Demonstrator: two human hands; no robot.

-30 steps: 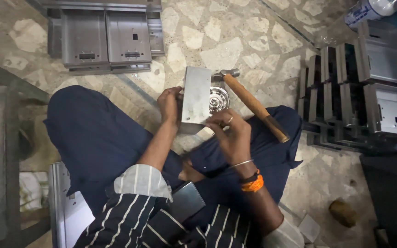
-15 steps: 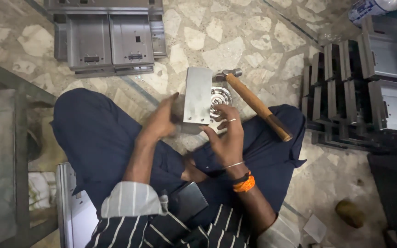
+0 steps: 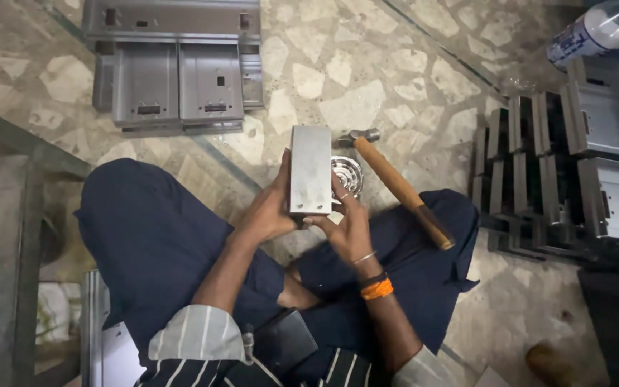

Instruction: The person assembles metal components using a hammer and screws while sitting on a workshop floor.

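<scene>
Holding a grey sheet-metal channel piece (image 3: 310,170) upright over the lap, seated cross-legged on the stone floor (image 3: 367,79). Left hand (image 3: 270,211) clamped on its left edge; right hand (image 3: 345,226) closed on the lower right corner, fingers at the bottom flange. Hammer (image 3: 395,185) rests across the right knee, head just beside a round metal drain grate (image 3: 347,175). Step looks like inspecting or aligning the piece. Any next move would call for freeing one hand. Finished stacks (image 3: 173,79) lie ahead, more at right (image 3: 574,172).

Mottled stone-chip floor (image 3: 367,86), grey metal frame (image 3: 8,236) at left, dim light.
</scene>
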